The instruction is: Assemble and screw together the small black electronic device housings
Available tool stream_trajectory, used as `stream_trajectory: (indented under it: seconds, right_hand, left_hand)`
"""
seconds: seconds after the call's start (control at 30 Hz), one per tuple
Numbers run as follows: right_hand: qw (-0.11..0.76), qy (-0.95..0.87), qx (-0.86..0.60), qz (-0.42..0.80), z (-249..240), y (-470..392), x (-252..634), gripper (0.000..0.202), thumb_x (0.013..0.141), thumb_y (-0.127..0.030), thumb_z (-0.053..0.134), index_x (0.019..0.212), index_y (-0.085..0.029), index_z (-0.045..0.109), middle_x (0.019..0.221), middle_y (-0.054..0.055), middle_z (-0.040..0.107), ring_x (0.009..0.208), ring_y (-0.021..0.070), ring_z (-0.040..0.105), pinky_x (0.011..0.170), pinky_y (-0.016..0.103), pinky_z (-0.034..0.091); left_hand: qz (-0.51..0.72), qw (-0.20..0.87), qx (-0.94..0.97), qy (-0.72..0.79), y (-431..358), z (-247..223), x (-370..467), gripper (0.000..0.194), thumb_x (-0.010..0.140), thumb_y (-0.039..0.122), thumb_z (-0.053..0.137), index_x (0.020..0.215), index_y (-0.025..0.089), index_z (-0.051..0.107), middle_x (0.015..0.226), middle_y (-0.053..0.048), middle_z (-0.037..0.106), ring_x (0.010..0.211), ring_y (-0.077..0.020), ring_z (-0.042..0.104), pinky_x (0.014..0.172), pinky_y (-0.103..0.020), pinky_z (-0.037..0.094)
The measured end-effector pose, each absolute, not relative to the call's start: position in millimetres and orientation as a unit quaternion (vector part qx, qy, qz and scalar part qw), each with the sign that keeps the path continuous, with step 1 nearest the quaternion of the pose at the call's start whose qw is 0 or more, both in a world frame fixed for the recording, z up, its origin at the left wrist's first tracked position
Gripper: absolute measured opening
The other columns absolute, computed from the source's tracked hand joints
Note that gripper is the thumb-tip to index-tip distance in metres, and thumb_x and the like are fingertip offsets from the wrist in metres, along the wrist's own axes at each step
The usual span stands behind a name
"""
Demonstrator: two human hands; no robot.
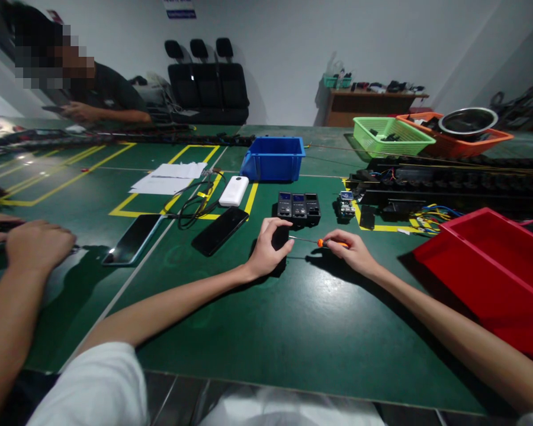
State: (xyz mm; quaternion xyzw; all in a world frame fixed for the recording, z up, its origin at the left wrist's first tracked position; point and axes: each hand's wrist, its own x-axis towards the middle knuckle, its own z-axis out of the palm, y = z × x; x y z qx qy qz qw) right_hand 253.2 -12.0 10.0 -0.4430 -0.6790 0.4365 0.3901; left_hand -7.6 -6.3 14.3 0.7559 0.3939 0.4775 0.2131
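Note:
My left hand [269, 249] is wrapped round a small black box [280, 238], holding it on edge on the green table [266, 331]. Between the fingers of my right hand [352, 251] is a screwdriver [323, 243] with an orange handle, its thin shaft pointing left. The tip reaches the right side of the black box; whether it sits in a screw is too small to tell. Just behind my hands, several black modules with small screens [299, 206] stand in a row. To their right lies a small device with exposed metal parts [346, 205].
A black phone [220, 231], a white power bank [234, 191], cables and papers [169, 178] lie to the left. Behind stands a blue bin [273, 160]; a red bin [493, 278] is at right. A co-worker's hand [38, 248] is at far left; another person sits opposite.

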Motion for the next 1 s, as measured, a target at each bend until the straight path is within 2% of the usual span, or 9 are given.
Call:
stream_trajectory:
  seconds: [0.17, 0.3, 0.4, 0.47, 0.63, 0.8, 1.0]
  right_hand:
    - [0.404, -0.691, -0.456, 0.389, 11.3, -14.0, 254.2, 0.03, 0.084, -0.047, 0.064, 0.085, -0.018, 0.069, 0.064, -0.001, 0.056, 0.058, 0.0119, 0.048, 0.052, 0.024, 0.036]
    - [0.443, -0.654, -0.433, 0.435, 10.5, -12.8, 256.6, 0.03, 0.086, -0.047, 0.062, 0.093, -0.019, 0.068, 0.066, 0.0, 0.059, 0.056, 0.012, 0.05, 0.051, 0.024, 0.036]
    - [0.486, -0.603, -0.415, 0.477, 8.7, -10.7, 256.7, 0.032, 0.085, -0.049, 0.063, 0.099, -0.02, 0.066, 0.078, 0.003, 0.065, 0.061, 0.0137, 0.056, 0.05, 0.024, 0.038]
    - [0.485, -0.594, -0.416, 0.49, 7.4, -9.6, 255.8, 0.034, 0.084, -0.049, 0.064, 0.1, -0.02, 0.065, 0.082, 0.003, 0.065, 0.063, 0.0139, 0.057, 0.05, 0.024, 0.038]
    - [0.431, -0.632, -0.429, 0.48, 6.2, -9.2, 254.9, 0.03, 0.085, -0.049, 0.063, 0.086, -0.018, 0.065, 0.064, -0.003, 0.052, 0.05, 0.008, 0.041, 0.047, 0.022, 0.029]
    - [0.435, -0.682, -0.447, 0.382, 8.0, -10.0, 256.4, 0.027, 0.083, -0.045, 0.068, 0.082, -0.018, 0.067, 0.075, 0.001, 0.064, 0.065, 0.0128, 0.054, 0.059, 0.025, 0.041]
    - [0.464, -0.686, -0.439, 0.35, 5.5, -11.0, 257.1, 0.021, 0.08, -0.039, 0.072, 0.085, -0.019, 0.069, 0.078, 0.002, 0.065, 0.066, 0.0137, 0.057, 0.06, 0.026, 0.043]
  left_hand:
    - [0.48, 0.213, 0.757, 0.389, -6.8, 14.9, -7.6, 0.032, 0.084, 0.025, 0.063, 0.115, 0.023, 0.055, 0.113, -0.007, 0.052, 0.113, -0.0208, 0.051, 0.103, -0.041, 0.043]
    - [0.479, 0.211, 0.758, 0.389, -7.1, 15.1, -7.7, 0.032, 0.085, 0.025, 0.062, 0.115, 0.023, 0.055, 0.114, -0.007, 0.052, 0.113, -0.0205, 0.052, 0.103, -0.04, 0.043]
    - [0.478, 0.209, 0.759, 0.39, -6.9, 15.0, -7.9, 0.032, 0.084, 0.026, 0.063, 0.115, 0.023, 0.055, 0.113, -0.007, 0.052, 0.113, -0.0207, 0.052, 0.103, -0.04, 0.044]
    - [0.478, 0.21, 0.759, 0.389, -6.7, 15.0, -8.0, 0.032, 0.084, 0.026, 0.063, 0.115, 0.023, 0.055, 0.113, -0.007, 0.052, 0.113, -0.021, 0.052, 0.103, -0.041, 0.044]
    - [0.48, 0.21, 0.758, 0.389, -7.1, 15.2, -8.1, 0.031, 0.085, 0.026, 0.062, 0.115, 0.023, 0.055, 0.113, -0.007, 0.052, 0.113, -0.0212, 0.052, 0.103, -0.041, 0.043]
    - [0.481, 0.213, 0.757, 0.387, -7.3, 15.1, -7.9, 0.032, 0.084, 0.025, 0.063, 0.115, 0.023, 0.055, 0.114, -0.006, 0.051, 0.114, -0.021, 0.051, 0.103, -0.041, 0.043]
    - [0.481, 0.219, 0.756, 0.386, -7.2, 14.6, -8.0, 0.032, 0.084, 0.025, 0.063, 0.115, 0.023, 0.055, 0.113, -0.006, 0.051, 0.114, -0.0204, 0.051, 0.104, -0.04, 0.042]
